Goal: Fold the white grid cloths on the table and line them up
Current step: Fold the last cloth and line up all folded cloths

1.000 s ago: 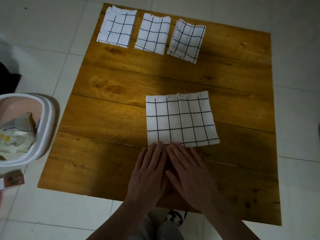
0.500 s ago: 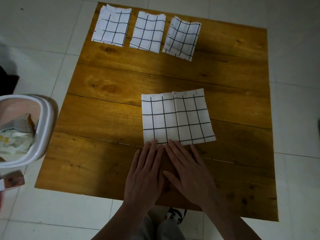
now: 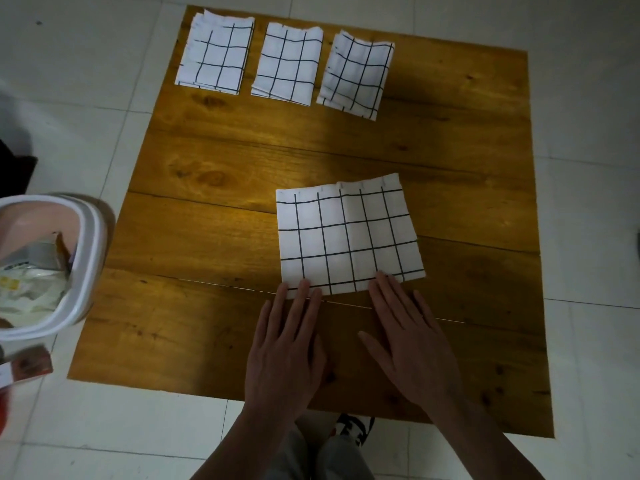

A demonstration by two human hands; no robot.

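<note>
Both hands lie flat on the counter (image 3: 214, 237), left hand (image 3: 285, 344) and right hand (image 3: 408, 344) with grip wide, fingertips touching the grid cloth's (image 3: 348, 237) near edge.

Open wood on table (image 3: 214, 237) between half-folded cloth (image 3: 348, 237) and three folded cloths (image 3: 287, 62); bin (image 3: 88, 237) crowds left edge.

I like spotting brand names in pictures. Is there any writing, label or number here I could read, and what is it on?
None can be read.
Packaging in the white bin: yellowish print, too blurred.
Small box on the floor: too blurred.
Grid cloths, such as the half-folded cloth: only lines, no writing.
</note>
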